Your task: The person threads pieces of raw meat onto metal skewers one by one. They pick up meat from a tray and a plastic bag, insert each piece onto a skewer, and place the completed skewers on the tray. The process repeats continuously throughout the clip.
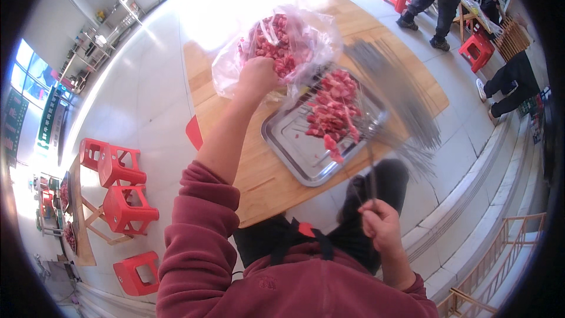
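Observation:
My left hand reaches into the open plastic bag of raw diced meat, its fingers partly hidden among the pieces. My right hand is closed around thin metal skewers beyond the table's near edge. Small meat pieces are threaded at the far end of what it holds. Behind them, a pile of skewered meat lies on the rectangular metal tray. A large bundle of bare metal skewers lies right of the tray, partly blurred.
The wooden table carries the bag and tray. Red plastic stools stand at the left, beside another wooden table. At the upper right a person in dark clothes stands near more stools. Steps run along the right.

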Motion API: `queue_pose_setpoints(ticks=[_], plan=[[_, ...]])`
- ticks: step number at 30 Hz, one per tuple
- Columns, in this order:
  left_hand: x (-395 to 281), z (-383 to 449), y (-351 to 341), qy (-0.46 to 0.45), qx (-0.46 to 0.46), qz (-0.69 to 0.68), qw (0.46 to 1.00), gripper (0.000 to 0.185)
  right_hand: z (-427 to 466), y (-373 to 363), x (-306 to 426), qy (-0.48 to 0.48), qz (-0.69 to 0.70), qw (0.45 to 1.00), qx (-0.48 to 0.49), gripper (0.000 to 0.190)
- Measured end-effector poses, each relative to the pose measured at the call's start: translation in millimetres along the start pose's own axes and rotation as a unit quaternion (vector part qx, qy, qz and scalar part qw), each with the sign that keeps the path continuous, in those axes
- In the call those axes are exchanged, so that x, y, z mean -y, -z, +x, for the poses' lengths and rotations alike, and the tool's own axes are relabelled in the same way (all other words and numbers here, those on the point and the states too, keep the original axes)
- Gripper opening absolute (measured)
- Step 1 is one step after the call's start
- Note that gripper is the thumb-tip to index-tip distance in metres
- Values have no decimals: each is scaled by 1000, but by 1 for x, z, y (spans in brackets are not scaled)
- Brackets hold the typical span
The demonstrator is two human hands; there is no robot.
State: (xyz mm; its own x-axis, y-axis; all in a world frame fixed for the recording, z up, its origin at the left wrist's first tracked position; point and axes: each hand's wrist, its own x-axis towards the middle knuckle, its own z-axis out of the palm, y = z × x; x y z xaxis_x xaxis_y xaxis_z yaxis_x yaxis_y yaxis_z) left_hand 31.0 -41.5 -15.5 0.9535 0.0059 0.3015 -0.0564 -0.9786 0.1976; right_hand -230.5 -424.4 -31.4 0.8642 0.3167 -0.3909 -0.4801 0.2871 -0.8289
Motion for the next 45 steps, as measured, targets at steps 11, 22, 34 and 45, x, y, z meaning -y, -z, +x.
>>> queue_pose_setpoints(ticks=[11, 22, 34, 45], plan=[[11, -7, -3, -189, 6, -91, 978, 18, -1, -7, 0, -4, -28, 1000, 6, 7], [-4, -28, 21, 98, -35, -568, 816, 12, -6, -8, 0, 4, -23, 1000, -11, 8], [-70, -142, 25, 211, 69, -883, 414, 18, -8, -14, 2, 1, -35, 999, 15, 8], [-92, -168, 51, 186, 83, -883, 423, 19, -7, -18, 2, -6, -91, 996, 5, 7]])
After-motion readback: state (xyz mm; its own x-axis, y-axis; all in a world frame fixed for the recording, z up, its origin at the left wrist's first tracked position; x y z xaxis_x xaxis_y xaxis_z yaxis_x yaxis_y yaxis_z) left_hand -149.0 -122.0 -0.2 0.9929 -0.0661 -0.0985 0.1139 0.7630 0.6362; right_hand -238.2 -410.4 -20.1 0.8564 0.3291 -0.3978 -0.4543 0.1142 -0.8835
